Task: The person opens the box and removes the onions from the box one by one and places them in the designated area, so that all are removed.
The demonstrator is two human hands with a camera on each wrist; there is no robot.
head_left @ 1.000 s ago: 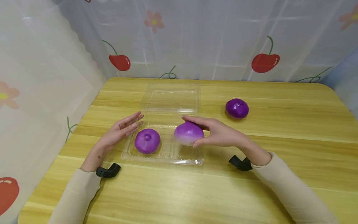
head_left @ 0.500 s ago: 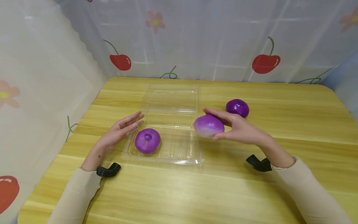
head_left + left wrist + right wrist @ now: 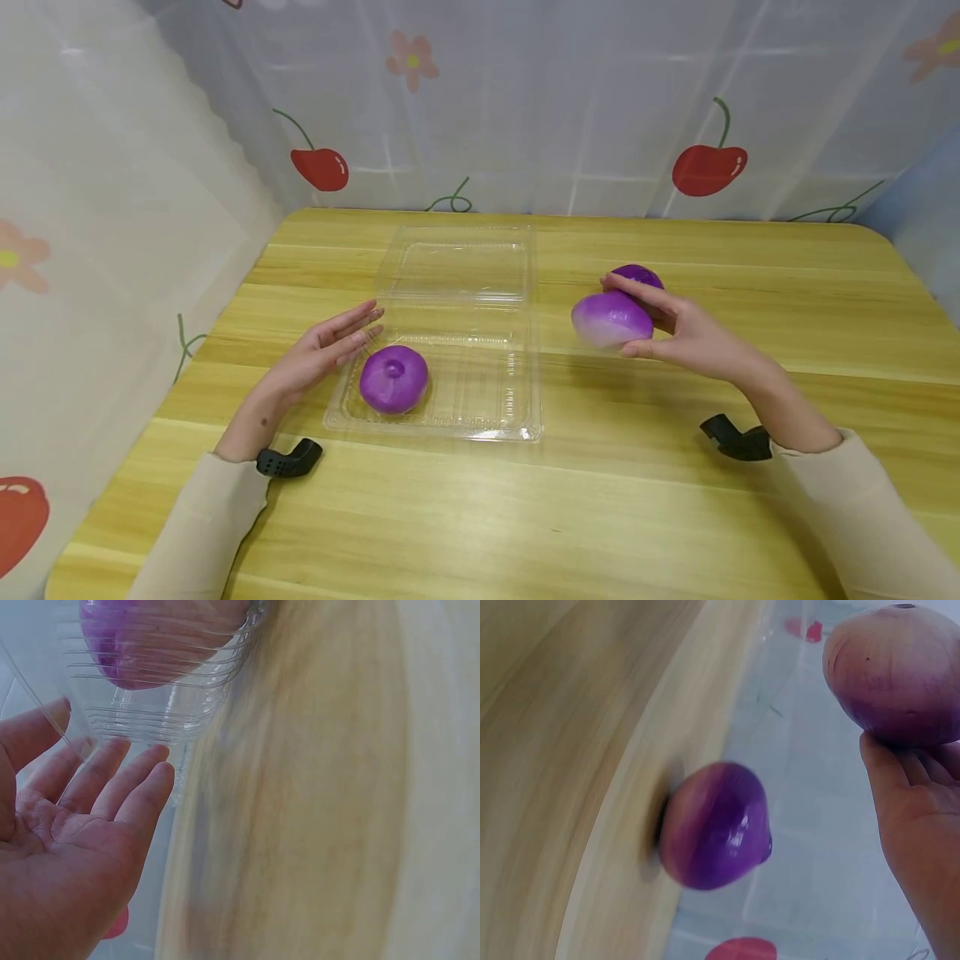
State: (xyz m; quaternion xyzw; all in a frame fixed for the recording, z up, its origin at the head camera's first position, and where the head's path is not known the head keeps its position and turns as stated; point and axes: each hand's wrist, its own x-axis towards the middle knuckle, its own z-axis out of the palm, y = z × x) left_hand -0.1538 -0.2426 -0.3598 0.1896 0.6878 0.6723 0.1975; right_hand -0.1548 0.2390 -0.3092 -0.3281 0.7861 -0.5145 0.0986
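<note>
My right hand (image 3: 693, 337) grips a purple onion (image 3: 611, 319), pale at its lower end, and holds it above the table right of the clear plastic box. In the right wrist view, this onion (image 3: 896, 671) sits between thumb and fingers. Behind it, partly hidden, a darker glossy onion (image 3: 636, 273) lies on the table. A further onion (image 3: 393, 379) rests inside the left part of the clear box (image 3: 480, 432). At the box's left side my left hand (image 3: 318, 354) has its fingers extended; in the left wrist view its fingertips (image 3: 157, 754) are against the ribbed wall.
The box's clear lid (image 3: 461, 267) lies folded back, away from me. Everything stands on a wooden table (image 3: 480, 517). A curtain (image 3: 517, 108) with cherries and flowers hangs along its back and left sides.
My right hand has carried its onion from over the box's right part to the right and back, near the darker onion. The left hand and the box have stayed put.
</note>
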